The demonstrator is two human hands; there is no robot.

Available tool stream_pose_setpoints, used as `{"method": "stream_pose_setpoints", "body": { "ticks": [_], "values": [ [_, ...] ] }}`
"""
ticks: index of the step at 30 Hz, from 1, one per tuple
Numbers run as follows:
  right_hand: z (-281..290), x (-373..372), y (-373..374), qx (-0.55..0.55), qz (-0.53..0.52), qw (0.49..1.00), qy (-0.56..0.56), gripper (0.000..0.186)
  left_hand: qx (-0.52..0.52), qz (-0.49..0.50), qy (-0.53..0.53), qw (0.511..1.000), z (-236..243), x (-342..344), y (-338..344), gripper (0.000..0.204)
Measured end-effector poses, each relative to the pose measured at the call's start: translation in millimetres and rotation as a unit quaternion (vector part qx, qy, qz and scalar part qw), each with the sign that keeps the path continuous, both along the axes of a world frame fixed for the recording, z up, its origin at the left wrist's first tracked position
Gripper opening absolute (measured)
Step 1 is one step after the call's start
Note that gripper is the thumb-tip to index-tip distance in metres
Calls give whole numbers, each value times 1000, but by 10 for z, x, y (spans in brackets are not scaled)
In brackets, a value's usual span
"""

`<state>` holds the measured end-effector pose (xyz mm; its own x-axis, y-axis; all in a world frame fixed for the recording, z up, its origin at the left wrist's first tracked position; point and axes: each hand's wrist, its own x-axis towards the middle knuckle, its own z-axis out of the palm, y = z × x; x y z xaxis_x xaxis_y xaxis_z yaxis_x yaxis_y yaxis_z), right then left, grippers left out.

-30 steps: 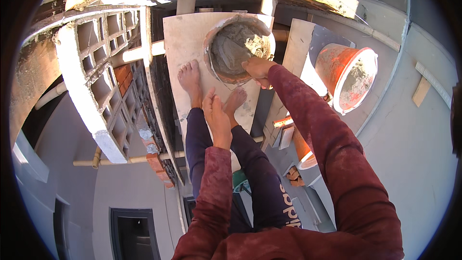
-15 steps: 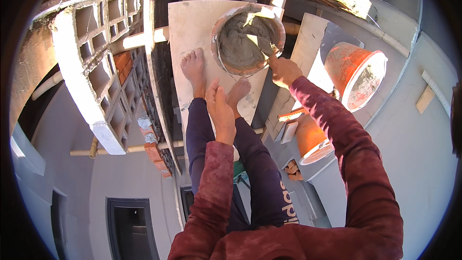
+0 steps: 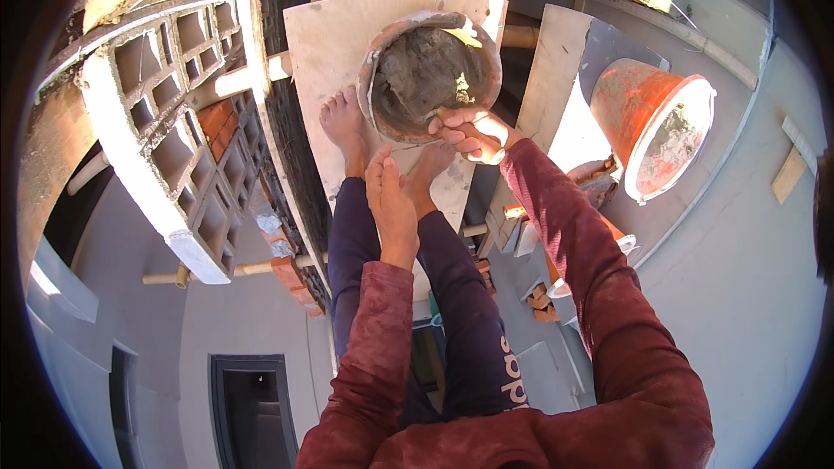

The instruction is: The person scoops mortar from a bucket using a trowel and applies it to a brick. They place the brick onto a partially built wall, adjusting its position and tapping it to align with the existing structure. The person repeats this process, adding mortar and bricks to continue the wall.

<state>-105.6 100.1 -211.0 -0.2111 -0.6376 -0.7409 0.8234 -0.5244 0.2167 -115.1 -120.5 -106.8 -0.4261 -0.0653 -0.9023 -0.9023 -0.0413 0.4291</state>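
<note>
Grey wet mortar [image 3: 426, 65] fills much of a round, mortar-smeared bucket [image 3: 493, 78] on a pale board [image 3: 326, 43] in front of my feet. At the bucket's near right rim, my right hand [image 3: 473, 133] is closed round the handle of a trowel [image 3: 437, 114]. The trowel's blade is hard to make out against the mortar. My left hand [image 3: 393, 208] hangs above my shins, fingers stretched out, holding nothing.
Openwork concrete blocks [image 3: 165, 156] stand at the left beside a bamboo pole [image 3: 252, 78]. An orange bucket [image 3: 638, 113] lies tilted at the right, another partly behind my right arm. Loose bricks [image 3: 543, 302] and a dark doorway [image 3: 254, 408] show below the board.
My right hand has moved left and towards me with the trowel, along the bucket's near rim. The trowel blade, plain before, is now hard to see. The left hand has barely shifted.
</note>
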Motion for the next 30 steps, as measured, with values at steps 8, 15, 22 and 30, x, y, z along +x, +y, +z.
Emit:
{"method": "stream_pose_setpoints", "body": {
  "ticks": [8, 15, 22, 30],
  "values": [
    [555, 211, -27, -25, -192, 981, 24, 49, -11, 5, 8, 1000, -38, 34, 7, 46],
    [372, 5, -143, 463, 480, 704, 244, 46, 15, 16, 31, 999, -55, 101, 69, 47],
    [440, -553, -26, 271, 781, 448, 340, 36, -1, 37, 24, 999, -52, 68, -29, 47],
    [549, -789, -253, 333, 681, 623, 193, 37, 28, 58, 26, 998, -2, 5, 66, 48]
  ]
}}
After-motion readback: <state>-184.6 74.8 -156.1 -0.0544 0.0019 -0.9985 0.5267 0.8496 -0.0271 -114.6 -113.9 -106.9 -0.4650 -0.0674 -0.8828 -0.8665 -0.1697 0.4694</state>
